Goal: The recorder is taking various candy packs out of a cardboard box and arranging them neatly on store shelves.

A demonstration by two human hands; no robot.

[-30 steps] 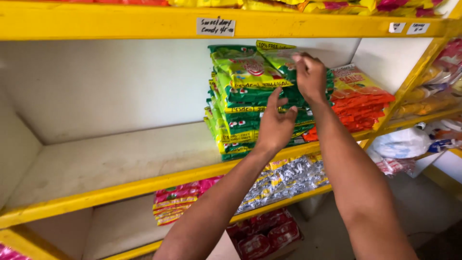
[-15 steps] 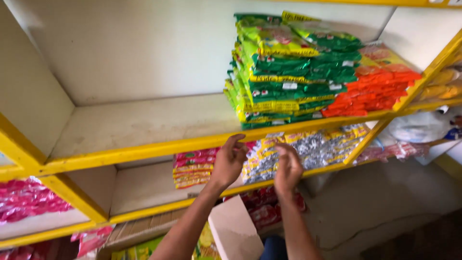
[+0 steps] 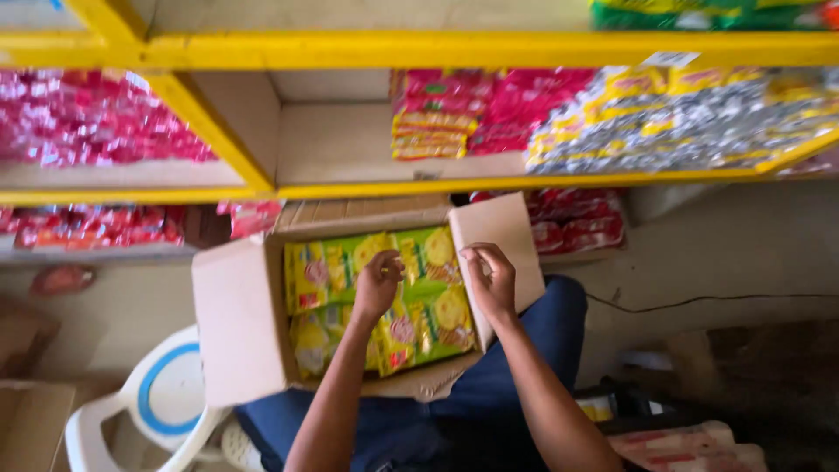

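Observation:
An open cardboard box rests on my lap, filled with yellow-green snack packets. My left hand is inside the box, its fingers curled over the top edge of one packet. By the box's right flap, my right hand hovers over the packets with bent fingers. Motion blur hides whether it grips anything.
Yellow metal shelves stand in front of me. They hold red packets, red-and-yellow packs and silver-and-yellow packs. A white plastic chair is at lower left, and another cardboard box sits beside it.
My view has dropped from the upper shelf of green packets to the box on my lap. Both hands came down from the shelf edge into the box.

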